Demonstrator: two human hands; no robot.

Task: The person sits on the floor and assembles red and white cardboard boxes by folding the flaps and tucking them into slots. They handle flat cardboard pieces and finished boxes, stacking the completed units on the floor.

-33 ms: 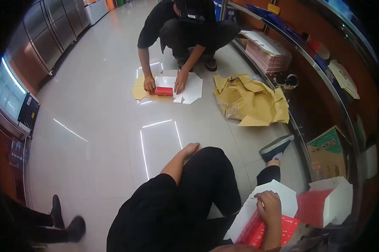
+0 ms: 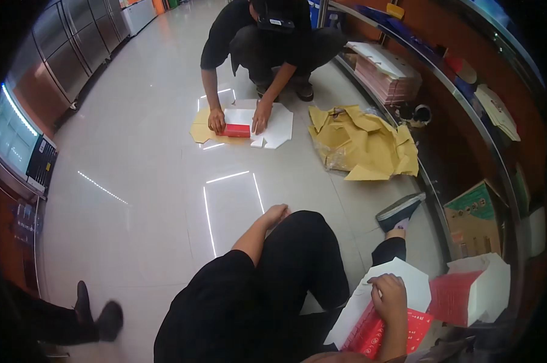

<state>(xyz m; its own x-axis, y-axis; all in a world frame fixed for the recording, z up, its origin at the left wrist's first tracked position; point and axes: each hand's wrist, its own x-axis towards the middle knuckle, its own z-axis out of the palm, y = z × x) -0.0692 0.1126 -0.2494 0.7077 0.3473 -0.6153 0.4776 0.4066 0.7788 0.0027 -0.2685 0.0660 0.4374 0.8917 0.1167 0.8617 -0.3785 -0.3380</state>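
Note:
My right hand (image 2: 389, 291) has its fingers curled over a partly folded red-and-white cardboard box (image 2: 415, 284) at the lower right. White flaps stick out at the far side of this box, and its red printed panels lie under my wrist. My left hand (image 2: 277, 214) rests by my bent knee, its fingers mostly hidden, with no object showing at it. Across the floor a crouching person (image 2: 267, 45) presses both hands onto another flattened box blank (image 2: 275, 124), white and tan with a red panel.
Crumpled yellow-brown wrapping paper (image 2: 370, 145) lies near a metal shelf (image 2: 497, 145) along the right. A red-and-white box (image 2: 467, 290) and a brown carton (image 2: 474, 224) stand by it. Pink-edged cardboard is stacked (image 2: 385, 78) farther back. Another person's shoes (image 2: 108, 320) show at lower left.
The nearer shoe at lower left has shifted slightly upward in the picture. My hands and the crouching person's hands stay practically in place.

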